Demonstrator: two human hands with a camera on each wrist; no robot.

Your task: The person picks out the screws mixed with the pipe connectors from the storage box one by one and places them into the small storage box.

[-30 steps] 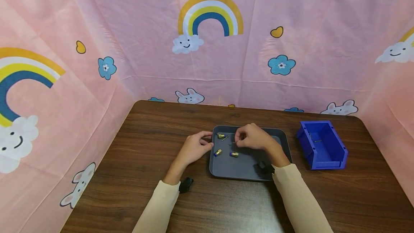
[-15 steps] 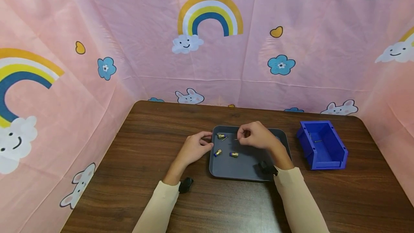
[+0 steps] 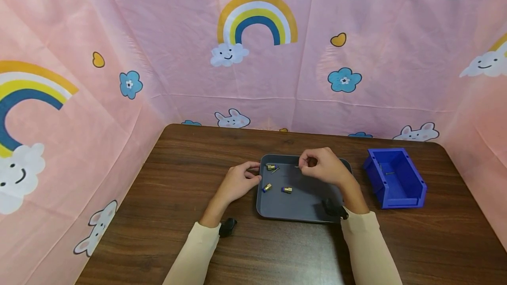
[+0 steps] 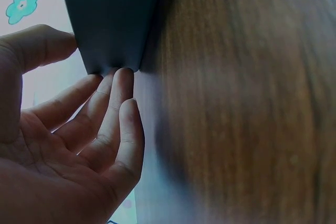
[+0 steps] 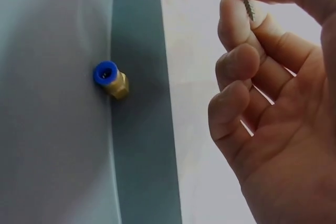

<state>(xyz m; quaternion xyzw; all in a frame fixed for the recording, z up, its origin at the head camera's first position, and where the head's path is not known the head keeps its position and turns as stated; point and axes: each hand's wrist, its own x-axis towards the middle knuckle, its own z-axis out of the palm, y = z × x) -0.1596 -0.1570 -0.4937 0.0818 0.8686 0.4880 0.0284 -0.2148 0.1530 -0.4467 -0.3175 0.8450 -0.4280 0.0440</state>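
My right hand (image 3: 324, 166) is over the back right part of the grey tray (image 3: 285, 207), pinching a small screw (image 5: 247, 4) between thumb and index finger. In the right wrist view the screw's threaded end sticks out below the fingertips. My left hand (image 3: 239, 181) is at the tray's left edge, fingertips touching its outer wall and thumb at the rim. On the tray lie brass push-in fittings with blue collars: one at the back left (image 3: 271, 167), one at the left (image 3: 267, 187) and one nearer the middle (image 3: 287, 190). Another screw (image 3: 275, 170) lies beside the back-left fitting.
A blue open-front bin (image 3: 405, 202) stands right of the tray with small screws (image 3: 390, 173) inside. The brown wooden table (image 3: 190, 157) meets a pink patterned cloth (image 3: 182, 69) at its back and sides.
My right hand has risen from the tray's middle and moved right and back, carrying the pinched screw. My left hand and the fittings have stayed in place.
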